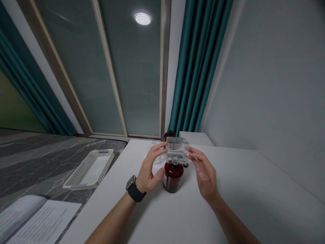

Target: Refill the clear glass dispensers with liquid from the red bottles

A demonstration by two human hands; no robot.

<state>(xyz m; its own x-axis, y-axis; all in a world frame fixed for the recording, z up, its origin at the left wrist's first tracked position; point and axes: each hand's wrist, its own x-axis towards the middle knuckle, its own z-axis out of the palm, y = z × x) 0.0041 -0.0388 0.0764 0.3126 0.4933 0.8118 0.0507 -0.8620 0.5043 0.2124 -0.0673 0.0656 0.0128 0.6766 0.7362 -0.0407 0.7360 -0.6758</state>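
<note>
A clear plastic box [177,149] is held between my two hands, just over an amber bottle [173,178] standing on the white table. My left hand [149,169], with a dark watch at its wrist, has its fingertips against the box's left side; its thumb reaches down beside the bottle. From the right, the fingers of my right hand [205,173] press on the box's other side. Whether the box rests on the bottle's top, I cannot tell. Partly hidden behind my left fingers is another clear item [158,158]. A small black object [186,165] lies right of the bottle.
Another dark brown bottle [169,134] stands behind the clear box, mostly hidden. At the white table's [243,189] far edge is a white block-like surface [195,138]. Left of the table are a white perforated basket [73,181] and an open book [48,220].
</note>
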